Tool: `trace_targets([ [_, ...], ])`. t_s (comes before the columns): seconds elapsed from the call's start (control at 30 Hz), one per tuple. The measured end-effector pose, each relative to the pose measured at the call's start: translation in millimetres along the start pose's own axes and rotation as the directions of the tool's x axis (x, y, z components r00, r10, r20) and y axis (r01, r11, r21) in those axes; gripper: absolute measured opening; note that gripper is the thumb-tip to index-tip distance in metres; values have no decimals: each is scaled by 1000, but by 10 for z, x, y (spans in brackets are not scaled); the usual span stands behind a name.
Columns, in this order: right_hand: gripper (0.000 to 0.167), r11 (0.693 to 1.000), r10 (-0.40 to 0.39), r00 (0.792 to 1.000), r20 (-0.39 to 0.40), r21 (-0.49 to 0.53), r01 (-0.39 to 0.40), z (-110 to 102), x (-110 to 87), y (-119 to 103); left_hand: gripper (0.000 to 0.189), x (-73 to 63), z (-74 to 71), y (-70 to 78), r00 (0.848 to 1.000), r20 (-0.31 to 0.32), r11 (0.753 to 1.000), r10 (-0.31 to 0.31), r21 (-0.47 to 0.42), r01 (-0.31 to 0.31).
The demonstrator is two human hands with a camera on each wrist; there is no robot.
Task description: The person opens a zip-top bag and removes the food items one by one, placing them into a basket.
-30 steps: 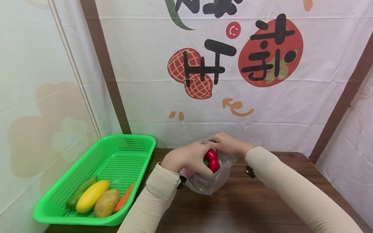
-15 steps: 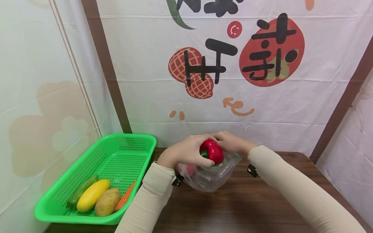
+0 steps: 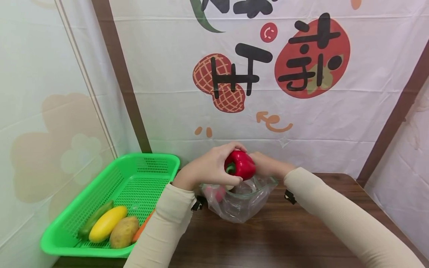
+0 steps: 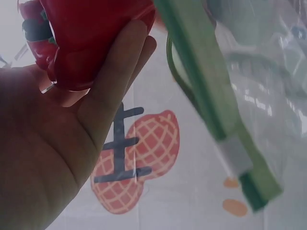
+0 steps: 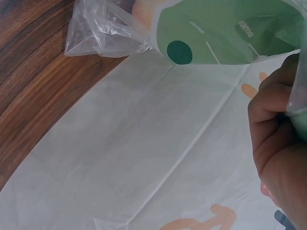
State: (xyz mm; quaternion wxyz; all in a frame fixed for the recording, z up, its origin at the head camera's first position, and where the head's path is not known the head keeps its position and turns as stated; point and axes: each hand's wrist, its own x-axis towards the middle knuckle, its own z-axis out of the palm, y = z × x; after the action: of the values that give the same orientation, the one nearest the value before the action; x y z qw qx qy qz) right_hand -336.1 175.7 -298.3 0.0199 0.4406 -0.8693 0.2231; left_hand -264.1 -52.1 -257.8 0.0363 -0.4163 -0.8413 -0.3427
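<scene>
My left hand [image 3: 206,169] holds a red bell pepper [image 3: 244,163] with a green stem, thumb below and fingers over the top. The pepper is above the mouth of a clear zip bag [image 3: 239,208]. Just right of it, my right hand [image 3: 269,163] grips the bag's rim, its fingertips partly hidden behind the pepper. Curled fingers on the bag's edge show in the right wrist view, beside a green printed panel [image 5: 220,33]. A green zip strip [image 4: 206,96] crosses the left wrist view. Something pinkish red [image 3: 216,193] shows through the bag's left side.
A green plastic basket [image 3: 47,242] stands on the left, holding a green cucumber-like vegetable [image 3: 95,219], a yellow oblong vegetable [image 3: 108,224], a potato [image 3: 124,232] and a carrot [image 3: 142,227]. Behind the dark wooden table [image 3: 268,242] hangs a printed white cloth [image 3: 174,111].
My left hand has lifted the red bell pepper up and slightly left, from inside the bag's mouth to above it. The right hand stays at the rim.
</scene>
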Motion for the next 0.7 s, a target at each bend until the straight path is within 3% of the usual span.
trace_targets([
  [0.17, 16, 997, 75, 997, 32, 19, -76, 9, 31, -17, 68, -77, -111, 20, 999, 22, 999, -33, 17, 33],
  [0.4, 21, 997, 72, 994, 85, 13, -73, 35, 51, 0, 72, -256, -364, 50, 999, -14, 990, -45, 130, 46],
  [0.7, 29, 998, 69, 995, 75, -14, -68, 26, 38, -46, 72, -579, -699, 22, 995, -41, 967, -86, 235, 93],
])
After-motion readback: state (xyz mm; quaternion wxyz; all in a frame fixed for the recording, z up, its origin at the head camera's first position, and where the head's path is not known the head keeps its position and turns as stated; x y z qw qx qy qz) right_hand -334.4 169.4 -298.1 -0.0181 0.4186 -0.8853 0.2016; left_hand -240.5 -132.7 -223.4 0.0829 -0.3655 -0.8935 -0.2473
